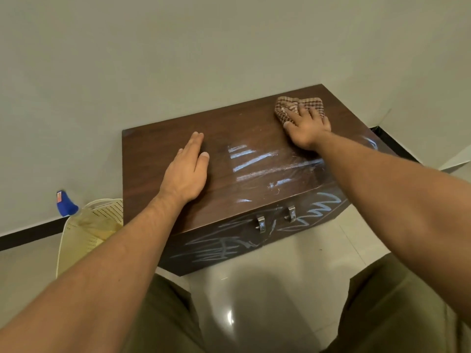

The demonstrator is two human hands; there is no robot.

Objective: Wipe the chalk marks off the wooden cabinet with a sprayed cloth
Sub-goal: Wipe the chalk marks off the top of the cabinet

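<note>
A dark wooden cabinet [158,138] stands against the wall. White chalk marks [257,160] streak the middle of its top, and more chalk scribbles [216,248] cover its front doors around two metal handles. My right hand [307,127] presses flat on a brown checked cloth [288,104] at the far right of the top. My left hand [187,169] rests flat with straight fingers on the top's left half, beside the marks.
A spray bottle with a blue head [66,203] stands in a cream perforated basket [102,215] on the floor left of the cabinet. Glossy tiled floor [267,289] lies in front, between my legs. A wall corner sits at the right.
</note>
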